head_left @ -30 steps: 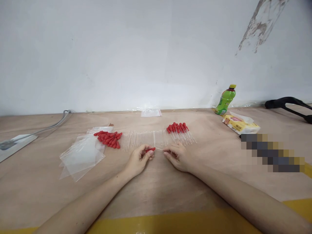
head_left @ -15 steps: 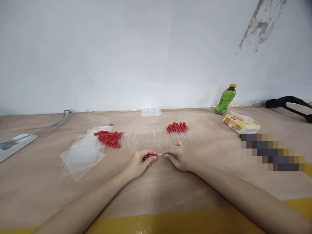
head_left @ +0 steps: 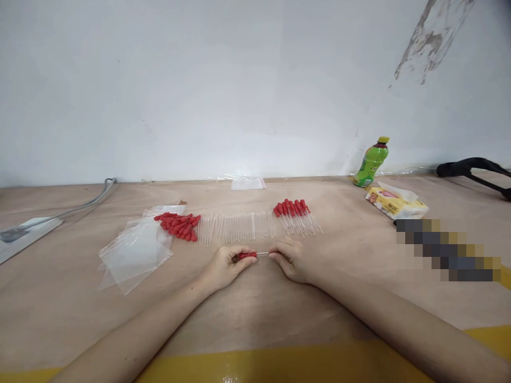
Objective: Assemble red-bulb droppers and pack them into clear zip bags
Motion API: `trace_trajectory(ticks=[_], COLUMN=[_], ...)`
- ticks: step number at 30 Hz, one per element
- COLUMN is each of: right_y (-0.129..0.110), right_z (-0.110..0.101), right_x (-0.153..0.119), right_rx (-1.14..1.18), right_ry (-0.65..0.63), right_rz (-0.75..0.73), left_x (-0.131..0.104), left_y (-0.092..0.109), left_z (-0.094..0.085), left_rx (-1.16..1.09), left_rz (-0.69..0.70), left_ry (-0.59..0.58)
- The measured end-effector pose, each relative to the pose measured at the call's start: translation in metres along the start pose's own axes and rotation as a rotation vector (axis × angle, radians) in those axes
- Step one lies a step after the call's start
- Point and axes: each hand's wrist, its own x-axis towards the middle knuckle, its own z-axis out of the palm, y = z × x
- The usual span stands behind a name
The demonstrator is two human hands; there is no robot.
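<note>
My left hand (head_left: 230, 265) pinches a red rubber dropper bulb (head_left: 248, 255) between thumb and fingers. From the bulb's open end a clear glass dropper tube (head_left: 262, 254) runs to the right, its near end at or in the bulb. The tube's other end is closed in the fingers of my right hand (head_left: 290, 259). Beyond my hands lies a row of loose clear tubes (head_left: 239, 227). A pile of red bulbs (head_left: 181, 227) is left of the row. Droppers with red bulbs on their tubes (head_left: 295, 215) lie side by side to its right.
Clear plastic bags (head_left: 138, 255) lie fanned out at the left. A small bag (head_left: 248, 184) rests by the wall. On the right are a green bottle (head_left: 370, 164), a yellow tissue box (head_left: 395, 203), a pixelated item (head_left: 447, 250) and a black handle-like object (head_left: 473, 169). A cable (head_left: 88, 205) runs at far left.
Both hands stay almost in place, still holding the bulb and tube in line. My right fingers look slightly more curled. The view has shifted a little.
</note>
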Motion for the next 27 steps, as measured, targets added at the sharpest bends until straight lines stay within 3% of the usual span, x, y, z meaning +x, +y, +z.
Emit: trace_trajectory(ticks=[7, 16, 20, 23, 27], right_y=[-0.004, -0.007, -0.016, -0.018, 0.004], right_z=[0.008, 0.009, 0.001, -0.010, -0.032], right_x=[0.004, 0.007, 0.012, 0.015, 0.024], right_rx=[-0.035, -0.062, -0.117, -0.119, -0.043], right_ry=[-0.007, -0.179, -0.231, -0.230, -0.167], right_rz=[-0.028, 0.111, 0.128, 0.119, 0.370], left_x=[-0.001, -0.001, 0.002, 0.004, 0.006], left_y=[-0.003, -0.006, -0.010, -0.010, -0.009], left_z=[0.001, 0.000, -0.005, -0.007, -0.007], left_rx=[0.008, 0.064, 0.097, 0.159, 0.224], left_rz=[0.014, 0.034, 0.091, 0.119, 0.096], left_ry=[-0.028, -0.052, -0.050, 0.014, 0.070])
